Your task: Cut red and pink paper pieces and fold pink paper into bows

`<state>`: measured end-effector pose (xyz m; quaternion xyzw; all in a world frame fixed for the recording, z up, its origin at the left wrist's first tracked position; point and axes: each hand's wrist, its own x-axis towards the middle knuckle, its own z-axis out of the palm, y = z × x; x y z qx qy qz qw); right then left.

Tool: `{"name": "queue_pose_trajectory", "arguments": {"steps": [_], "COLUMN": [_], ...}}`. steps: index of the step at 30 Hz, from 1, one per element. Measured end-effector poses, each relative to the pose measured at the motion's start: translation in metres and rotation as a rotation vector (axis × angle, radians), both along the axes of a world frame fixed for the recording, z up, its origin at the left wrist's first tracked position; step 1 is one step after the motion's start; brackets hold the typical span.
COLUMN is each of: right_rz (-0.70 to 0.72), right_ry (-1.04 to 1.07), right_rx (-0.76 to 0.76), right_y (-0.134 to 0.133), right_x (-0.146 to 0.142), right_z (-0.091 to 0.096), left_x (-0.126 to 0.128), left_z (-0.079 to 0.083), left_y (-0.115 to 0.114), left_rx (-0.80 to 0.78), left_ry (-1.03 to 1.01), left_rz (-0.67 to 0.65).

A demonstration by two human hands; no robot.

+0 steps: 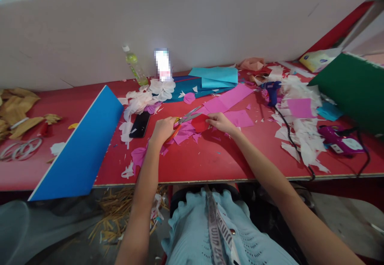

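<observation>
My left hand (163,130) is closed around the orange handles of a pair of scissors (189,117). The scissor blades are parted and point right, their tips by a piece of red paper (200,123). Pinched between the fingers of my right hand (221,121) is the right edge of that red paper. Whether the blades touch the paper, I cannot tell. Pink paper scraps (183,133) lie under and around both hands. Longer pink paper strips (229,99) are spread just beyond my right hand.
A black phone (140,124) lies left of my hands, near a blue board (82,149). Behind stand a bottle (136,67) and a lit screen (163,64), beside folded turquoise paper (219,77). Rightward are a blue glue gun (272,92), white scraps (306,137) and a green board (354,93).
</observation>
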<state>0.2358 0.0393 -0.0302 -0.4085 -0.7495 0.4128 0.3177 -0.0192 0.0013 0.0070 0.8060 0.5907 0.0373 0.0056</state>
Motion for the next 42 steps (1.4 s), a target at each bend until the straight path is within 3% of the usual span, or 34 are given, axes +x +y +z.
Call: {"name": "queue_pose_trajectory", "arguments": {"steps": [22, 33, 42], "right_rz": [-0.02, -0.052, -0.013], "right_ry": [-0.175, -0.248, -0.3], "right_rx": [0.161, 0.18, 0.19], "right_y": [0.012, 0.008, 0.002], "right_x": [0.01, 0.014, 0.014], "right_z": [-0.011, 0.003, 0.013], "left_x": [-0.001, -0.004, 0.001], "left_z": [0.004, 0.006, 0.001], "left_y": [0.002, 0.003, 0.001], "left_rx": [0.064, 0.145, 0.054], "left_ry": [0.007, -0.044, -0.061], "left_rz": [-0.102, -0.072, -0.09]}}
